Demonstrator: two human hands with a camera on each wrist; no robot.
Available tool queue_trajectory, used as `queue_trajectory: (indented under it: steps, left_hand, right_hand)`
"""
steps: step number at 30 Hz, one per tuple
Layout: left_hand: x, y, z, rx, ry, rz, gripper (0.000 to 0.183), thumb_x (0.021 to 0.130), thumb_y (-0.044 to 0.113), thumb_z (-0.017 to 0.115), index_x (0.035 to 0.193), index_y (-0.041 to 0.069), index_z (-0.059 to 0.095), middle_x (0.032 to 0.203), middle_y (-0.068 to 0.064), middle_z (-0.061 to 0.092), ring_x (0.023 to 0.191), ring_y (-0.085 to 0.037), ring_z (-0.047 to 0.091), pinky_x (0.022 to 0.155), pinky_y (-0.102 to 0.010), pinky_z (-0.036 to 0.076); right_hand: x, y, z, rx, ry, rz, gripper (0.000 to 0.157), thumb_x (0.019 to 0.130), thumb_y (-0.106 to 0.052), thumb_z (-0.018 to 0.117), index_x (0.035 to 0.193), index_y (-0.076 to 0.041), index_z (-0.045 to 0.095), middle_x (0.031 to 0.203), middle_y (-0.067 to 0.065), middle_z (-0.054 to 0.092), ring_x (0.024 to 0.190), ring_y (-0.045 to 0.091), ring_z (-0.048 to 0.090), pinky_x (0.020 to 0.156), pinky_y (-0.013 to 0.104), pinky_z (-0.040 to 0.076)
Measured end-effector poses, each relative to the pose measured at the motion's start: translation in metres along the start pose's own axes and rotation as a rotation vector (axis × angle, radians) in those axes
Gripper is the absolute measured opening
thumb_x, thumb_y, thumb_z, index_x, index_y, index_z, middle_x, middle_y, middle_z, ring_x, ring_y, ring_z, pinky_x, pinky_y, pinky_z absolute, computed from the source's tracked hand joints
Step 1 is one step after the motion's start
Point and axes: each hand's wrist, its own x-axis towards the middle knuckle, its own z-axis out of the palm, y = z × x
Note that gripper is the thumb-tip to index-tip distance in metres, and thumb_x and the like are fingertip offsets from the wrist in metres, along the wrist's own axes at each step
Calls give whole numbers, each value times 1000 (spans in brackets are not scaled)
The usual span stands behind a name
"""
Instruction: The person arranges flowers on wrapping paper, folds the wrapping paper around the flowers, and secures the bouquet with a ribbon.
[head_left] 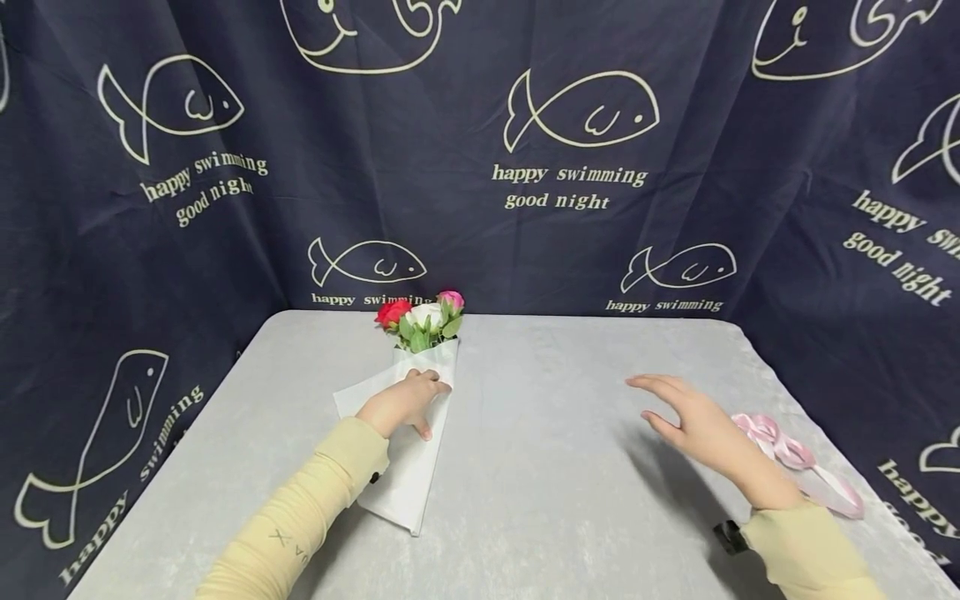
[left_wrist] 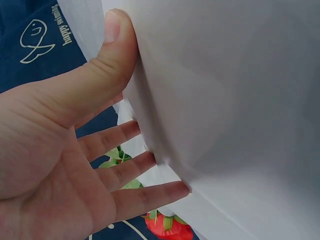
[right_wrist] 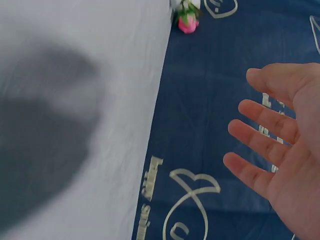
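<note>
A small bouquet of artificial roses [head_left: 424, 318], red, white and pink with green leaves, lies wrapped in white paper [head_left: 408, 487] on the left half of the table. My left hand [head_left: 405, 402] rests on the wrap below the blooms. Seen from the left wrist, its straight fingers [left_wrist: 145, 200] and thumb touch the paper, with a red rose [left_wrist: 169, 227] beyond the fingertips. On the right, my right hand [head_left: 693, 429] hovers over the table, fingers spread and holding nothing. Beside and partly behind it lies a loosely looped pink ribbon [head_left: 795, 452].
A pale grey cloth covers the table [head_left: 540, 467]. Dark blue curtains [head_left: 465, 167] with fish drawings and lettering stand close behind the table and along both sides. Black straps [head_left: 729, 537] sit at the sleeve cuffs.
</note>
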Motion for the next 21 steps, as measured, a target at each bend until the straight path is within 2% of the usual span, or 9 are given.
queue_trajectory:
  steps: [5,8,11,15,19,21]
  left_hand:
    - [-1,0,-1,-3,1,8,84,60,26,88,134,12,51,138,-17,43,120,-41,41,99,-46,40]
    - [-1,0,-1,-1,8,11,84,60,25,89,134,12,51,138,-17,44,119,-41,41,99,-46,41]
    - [-1,1,-1,0,7,8,84,60,25,88,134,11,51,138,-17,44,120,-42,41,99,-47,41]
    - [-1,2,0,4,-1,0,85,60,25,88,135,11,50,139,-17,43,120,-42,41,99,-47,40]
    - [1,0,2,11,6,3,85,59,26,89,134,12,51,138,-17,44,119,-41,42,99,-46,40]
    - [3,-1,4,14,14,6,84,59,26,89,133,12,52,137,-16,45,118,-41,42,98,-46,40]
  right_hand:
    - [-18,19,-4,-33,59,46,57,68,-1,76,122,-6,59,118,12,61,108,33,54,102,4,18]
    - [-30,32,-6,-57,80,92,62,65,-2,79,123,-5,57,119,15,58,109,36,52,104,11,23]
    - [-41,45,-7,-65,84,140,67,61,-3,81,124,-3,55,120,19,55,109,41,50,101,36,35]
    - [-56,60,-8,-51,61,231,73,60,-4,81,126,1,50,123,30,48,107,52,44,86,62,34]
    - [-70,74,-9,-88,3,328,80,59,-10,83,128,2,45,121,42,42,105,62,40,84,69,30]
    - [-76,80,-9,-101,-52,379,84,59,-15,83,130,2,42,122,47,38,105,66,37,85,72,28]
